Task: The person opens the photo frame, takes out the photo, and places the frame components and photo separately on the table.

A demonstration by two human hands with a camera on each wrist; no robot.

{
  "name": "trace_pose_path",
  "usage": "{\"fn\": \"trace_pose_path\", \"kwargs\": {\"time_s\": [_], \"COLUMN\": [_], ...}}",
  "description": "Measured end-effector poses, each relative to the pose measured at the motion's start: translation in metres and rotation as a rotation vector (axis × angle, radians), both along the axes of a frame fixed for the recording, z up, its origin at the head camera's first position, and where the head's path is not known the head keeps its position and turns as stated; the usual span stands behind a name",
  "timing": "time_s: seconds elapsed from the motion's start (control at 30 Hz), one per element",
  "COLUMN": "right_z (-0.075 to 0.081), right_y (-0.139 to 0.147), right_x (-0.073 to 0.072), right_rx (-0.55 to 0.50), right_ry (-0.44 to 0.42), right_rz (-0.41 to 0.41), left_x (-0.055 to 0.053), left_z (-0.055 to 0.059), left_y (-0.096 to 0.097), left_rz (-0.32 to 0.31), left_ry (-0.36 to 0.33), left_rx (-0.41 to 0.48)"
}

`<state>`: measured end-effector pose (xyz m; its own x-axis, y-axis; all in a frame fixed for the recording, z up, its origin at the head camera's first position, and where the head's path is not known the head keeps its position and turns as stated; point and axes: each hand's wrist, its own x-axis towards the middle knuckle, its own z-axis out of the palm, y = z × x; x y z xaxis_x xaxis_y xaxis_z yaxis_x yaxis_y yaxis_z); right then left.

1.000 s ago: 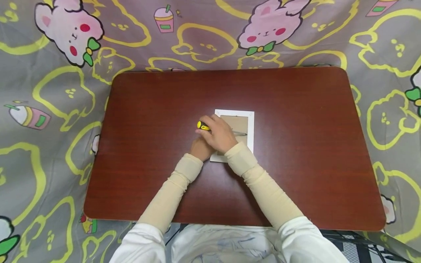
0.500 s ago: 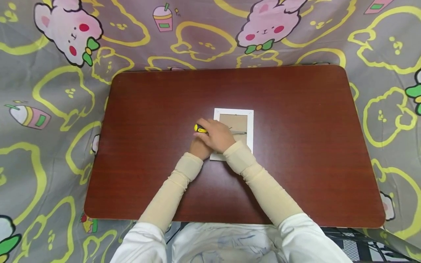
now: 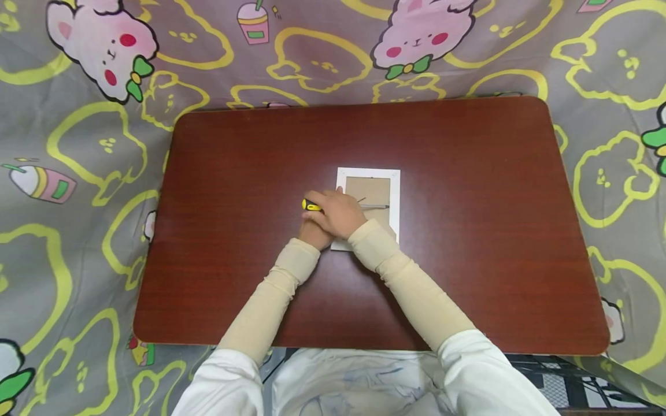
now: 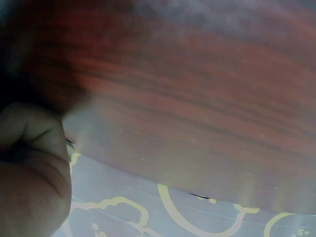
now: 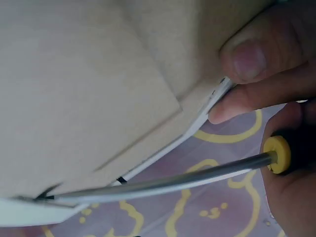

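A white picture frame [image 3: 395, 190] lies back up on the table, its beige backing board [image 3: 370, 186] facing me. My right hand [image 3: 338, 214] grips a screwdriver by its black-and-yellow handle [image 3: 311, 205]. The metal shaft [image 5: 187, 178] runs across the backing, and its tip meets a small dark metal tab [image 5: 49, 190] at the inner edge on the frame's right side. Underneath the right hand, my left hand [image 3: 314, 234] holds the frame's left part. In the right wrist view its thumb [image 5: 249, 59] presses the backing while a finger [image 5: 229, 107] lies along the white edge.
The reddish-brown table [image 3: 468, 231] extends to both sides of the frame. A patterned cloth [image 3: 312, 63] hangs behind it and down the sides. Both forearms reach in from the front edge, crossing at the hands. Dark metal bars [image 3: 562, 381] show below the table at the right front.
The screwdriver handle and right hand have shifted slightly left and toward me, so the shaft lies more level across the backing. Its tip stays at the right inner edge.
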<state>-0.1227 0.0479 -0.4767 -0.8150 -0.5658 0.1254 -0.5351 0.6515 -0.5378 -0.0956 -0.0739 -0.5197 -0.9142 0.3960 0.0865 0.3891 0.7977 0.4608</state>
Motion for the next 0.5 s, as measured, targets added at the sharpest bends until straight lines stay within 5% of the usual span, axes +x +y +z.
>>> {"fn": "trace_pose_path", "kwargs": {"time_s": [0.33,0.5], "right_z": [-0.001,0.007], "right_y": [-0.004,0.01], "right_x": [-0.016,-0.009], "right_rx": [0.03,-0.077], "right_ry": [-0.078,-0.1], "right_rz": [-0.028,0.012], "left_x": [-0.005,-0.005], "left_z": [-0.006,-0.004], "left_y": [-0.001,-0.001], "left_rz": [-0.078,-0.07], "left_ry": [0.128,0.073], "left_rx": [-0.087,-0.103]}}
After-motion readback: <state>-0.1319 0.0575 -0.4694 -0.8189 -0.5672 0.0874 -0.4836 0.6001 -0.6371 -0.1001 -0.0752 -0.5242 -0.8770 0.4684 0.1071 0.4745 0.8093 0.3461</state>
